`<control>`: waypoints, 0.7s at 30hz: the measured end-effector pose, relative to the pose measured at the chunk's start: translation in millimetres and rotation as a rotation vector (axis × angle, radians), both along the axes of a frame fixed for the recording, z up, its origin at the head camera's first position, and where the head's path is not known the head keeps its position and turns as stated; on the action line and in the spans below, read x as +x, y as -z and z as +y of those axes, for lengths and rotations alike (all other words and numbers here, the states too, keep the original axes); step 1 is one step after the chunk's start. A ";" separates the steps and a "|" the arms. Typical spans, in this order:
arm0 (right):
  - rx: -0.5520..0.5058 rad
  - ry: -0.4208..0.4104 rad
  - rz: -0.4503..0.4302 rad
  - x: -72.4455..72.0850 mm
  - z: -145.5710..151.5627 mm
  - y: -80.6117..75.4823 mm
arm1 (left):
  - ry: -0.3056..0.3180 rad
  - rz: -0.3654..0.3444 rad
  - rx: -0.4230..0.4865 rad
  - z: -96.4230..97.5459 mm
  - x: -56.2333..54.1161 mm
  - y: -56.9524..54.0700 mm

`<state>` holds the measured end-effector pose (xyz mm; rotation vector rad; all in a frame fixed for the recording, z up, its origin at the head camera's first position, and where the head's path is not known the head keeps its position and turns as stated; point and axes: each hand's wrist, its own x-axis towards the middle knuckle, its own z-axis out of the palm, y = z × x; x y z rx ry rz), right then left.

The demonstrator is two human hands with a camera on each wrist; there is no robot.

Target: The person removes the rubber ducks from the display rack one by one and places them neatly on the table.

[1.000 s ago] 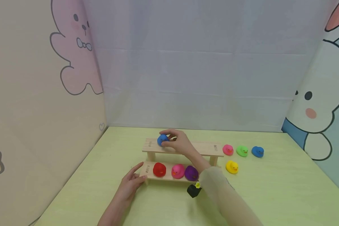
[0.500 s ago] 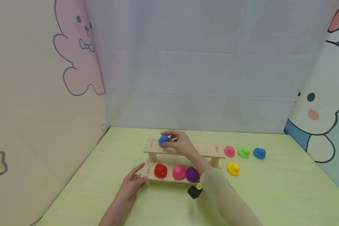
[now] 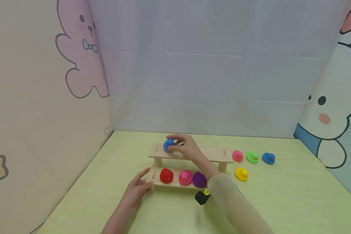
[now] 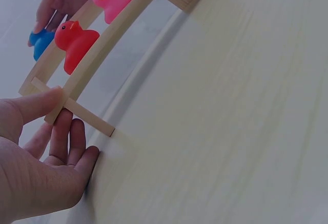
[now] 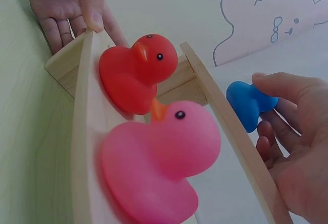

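Observation:
In the head view my right hand (image 3: 188, 149) pinches a blue rubber duck (image 3: 168, 145) between thumb and fingers, at the left part of the upper board of a two-step wooden stand (image 3: 209, 153). The right wrist view shows the blue duck (image 5: 248, 106) right at the board; contact underneath is hard to tell. My left hand (image 3: 135, 191) holds the left end of the lower step, thumb on top and fingers beneath (image 4: 61, 131). Along that step sit a red duck (image 3: 166, 175), a pink duck (image 3: 185, 177) and a purple duck (image 3: 199, 180), partly beside my right forearm.
Right of the stand, a small pink duck (image 3: 238, 156), a green duck (image 3: 252, 157), another blue duck (image 3: 268, 158) and a yellow duck (image 3: 241, 174) lie on the pale table (image 3: 286, 191). A black item with a yellow part (image 3: 202, 197) shows by the right sleeve.
The head view has shifted slightly. Both hands keep their places, the right still holding the blue duck at the upper board and the left on the stand's lower end.

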<state>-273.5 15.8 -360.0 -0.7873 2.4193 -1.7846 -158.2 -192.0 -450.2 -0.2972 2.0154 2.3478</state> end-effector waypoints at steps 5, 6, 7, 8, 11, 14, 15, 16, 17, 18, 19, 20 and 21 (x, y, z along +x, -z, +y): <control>0.009 -0.027 -0.009 19.5 0.4 -24.9 | 0.004 0.001 -0.004 0.2 0.1 -1.2; 0.013 -0.029 -0.005 22.9 0.5 -29.4 | 0.005 0.002 -0.006 0.1 0.2 -1.5; 0.018 -0.030 -0.004 24.8 1.0 -32.3 | 0.005 0.003 -0.006 0.0 0.0 -1.5; 0.020 -0.033 0.008 24.5 1.7 -32.2 | 0.007 0.005 -0.005 -0.1 -0.2 -1.8; 0.020 -0.022 0.022 23.3 4.7 -32.7 | 0.009 0.005 -0.002 -0.3 -1.1 -2.4; 0.021 -0.016 0.043 29.7 10.4 -40.5 | 0.009 0.005 0.013 0.0 -1.3 -2.4; 0.019 -0.014 0.041 32.3 12.8 -43.9 | 0.011 0.005 0.017 0.1 -1.3 -2.2; 0.014 -0.015 0.049 34.1 15.6 -45.9 | 0.015 0.009 0.020 0.1 -1.2 -1.8; 0.010 -0.014 0.056 36.1 18.7 -47.9 | 0.018 0.014 0.022 -0.1 -1.2 -1.4; 0.003 -0.013 0.062 38.3 22.1 -50.1 | 0.017 0.015 0.029 -0.2 -1.1 -0.8; -0.006 -0.014 0.068 40.5 25.7 -52.1 | 0.020 0.019 0.026 -0.6 -1.1 -0.3; -0.016 -0.011 0.077 39.6 29.6 -50.6 | 0.020 0.020 0.026 -0.8 -1.4 0.2; -0.021 -0.002 0.087 39.0 33.6 -49.1 | 0.020 0.020 0.025 -1.1 -1.8 0.6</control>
